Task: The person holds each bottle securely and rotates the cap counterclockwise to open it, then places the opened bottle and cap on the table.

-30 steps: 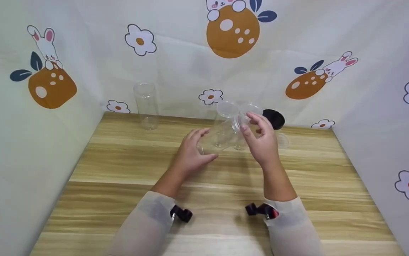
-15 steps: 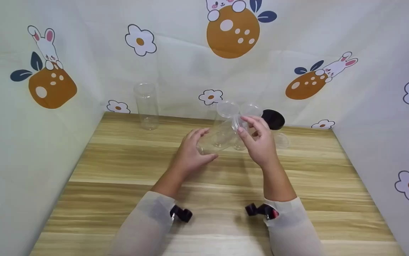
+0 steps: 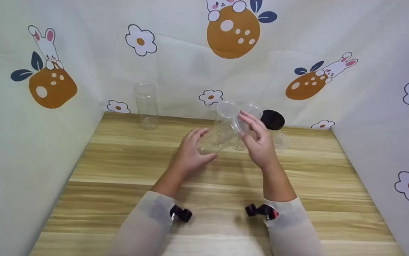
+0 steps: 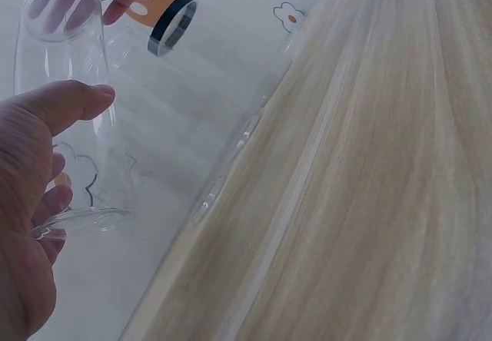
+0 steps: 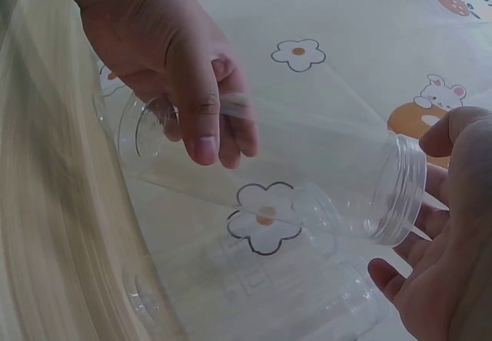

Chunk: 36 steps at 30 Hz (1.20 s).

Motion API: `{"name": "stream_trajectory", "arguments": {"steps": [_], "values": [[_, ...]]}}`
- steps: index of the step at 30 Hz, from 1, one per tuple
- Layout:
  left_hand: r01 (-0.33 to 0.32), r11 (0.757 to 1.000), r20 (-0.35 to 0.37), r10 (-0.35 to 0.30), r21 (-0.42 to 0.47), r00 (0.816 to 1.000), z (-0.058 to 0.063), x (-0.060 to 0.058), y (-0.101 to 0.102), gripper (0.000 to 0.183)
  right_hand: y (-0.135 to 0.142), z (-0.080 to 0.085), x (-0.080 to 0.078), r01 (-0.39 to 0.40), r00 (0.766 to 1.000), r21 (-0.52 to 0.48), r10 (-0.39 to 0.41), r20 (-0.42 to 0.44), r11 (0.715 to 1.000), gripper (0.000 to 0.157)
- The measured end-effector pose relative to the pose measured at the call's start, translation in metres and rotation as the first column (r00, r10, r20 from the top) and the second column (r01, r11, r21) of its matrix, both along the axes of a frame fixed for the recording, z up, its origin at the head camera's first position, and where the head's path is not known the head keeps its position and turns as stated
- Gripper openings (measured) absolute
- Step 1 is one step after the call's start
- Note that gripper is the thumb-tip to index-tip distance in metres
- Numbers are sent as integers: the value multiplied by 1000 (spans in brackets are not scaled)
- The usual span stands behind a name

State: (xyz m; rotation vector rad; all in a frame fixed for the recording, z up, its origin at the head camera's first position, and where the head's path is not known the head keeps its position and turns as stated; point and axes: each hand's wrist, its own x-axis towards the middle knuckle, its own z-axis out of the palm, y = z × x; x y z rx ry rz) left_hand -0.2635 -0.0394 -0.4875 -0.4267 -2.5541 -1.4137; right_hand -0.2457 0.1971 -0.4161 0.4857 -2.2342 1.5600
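Note:
My left hand (image 3: 192, 151) grips the lower part of a clear plastic jar (image 5: 300, 149), thumb on one side and fingers on the other. The jar is tilted, its closed base toward the left palm and its top up to the right. At that top sits a clear ridged lid (image 5: 406, 191). My right hand (image 3: 261, 144) holds the lid's edge, thumb low and fingers high around it in the head view. Through the jar, some fingers of the right hand show in the left wrist view.
Behind the hands stand two clear jars (image 3: 227, 108), partly hidden, and a black-lidded jar (image 3: 273, 120). Another tall clear jar (image 3: 145, 106) stands at the back left. A printed cloth (image 3: 179, 67) walls the wooden table (image 3: 119, 167) on three sides.
My right hand came in from the right onto the lid, pinched it, and now its fingers are spread further around it. The left hand and jar stay nearly still.

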Motion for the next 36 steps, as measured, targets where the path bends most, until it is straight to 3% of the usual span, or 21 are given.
{"name": "stream_trajectory", "arguments": {"steps": [7, 14, 19, 26, 31, 36], "values": [[8, 1000, -1, -8, 0, 1000, 0, 0, 0, 86, 1, 1, -1, 128, 991, 6, -128, -30, 992, 46], [18, 1000, -18, -18, 2, 1000, -1, 0, 0, 86, 1, 2, -2, 214, 975, 67, -217, 53, 975, 48], [22, 1000, -24, -22, 4, 999, 0, 1, 0, 86, 0, 0, -3, 185, 979, 73, -191, 77, 980, 43], [16, 1000, -14, -16, 7, 1000, 0, 1, 0, 87, 1, -1, -2, 93, 996, 27, -93, -7, 995, 36], [15, 1000, -5, -14, 14, 1000, 1, 1, 0, 87, 0, 1, -1, 19, 1000, -20, -19, -24, 1000, 49], [16, 1000, -2, -16, 16, 1000, 3, 1, 0, 88, -1, 0, -1, -3, 1000, -43, 3, -15, 999, 57]]}}
